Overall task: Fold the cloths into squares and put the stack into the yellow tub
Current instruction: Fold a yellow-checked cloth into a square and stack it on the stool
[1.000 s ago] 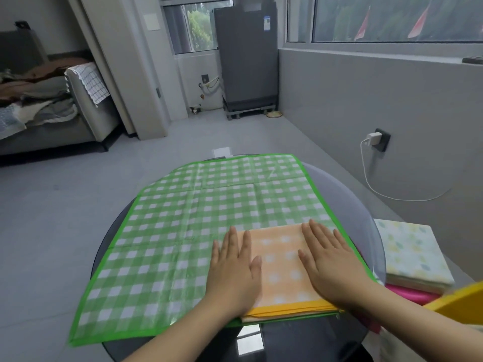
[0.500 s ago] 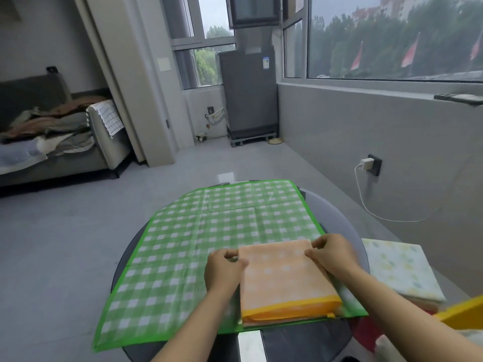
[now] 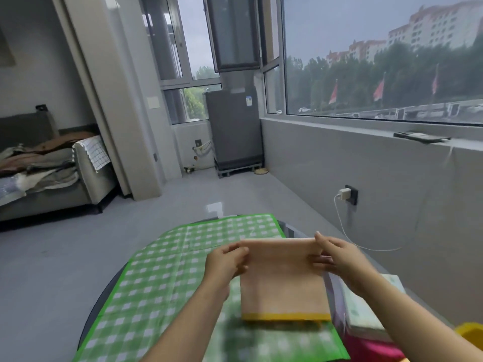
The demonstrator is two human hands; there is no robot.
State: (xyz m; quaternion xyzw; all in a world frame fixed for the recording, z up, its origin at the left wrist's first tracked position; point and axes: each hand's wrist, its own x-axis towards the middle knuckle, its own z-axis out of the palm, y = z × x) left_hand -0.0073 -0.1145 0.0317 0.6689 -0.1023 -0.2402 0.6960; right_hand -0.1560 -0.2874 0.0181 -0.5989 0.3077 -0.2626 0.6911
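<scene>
From the head view, both hands hold a folded orange cloth by its far corners, the left hand pinching one and the right hand the other, raised above a green checked cloth spread on the round bench. To the right lies a stack of folded cloths, with the yellow tub at the frame's edge.

Nothing here can be read. Well beyond the hands, the grey cabinet carries a small white and blue sticker, its print too blurred.
</scene>
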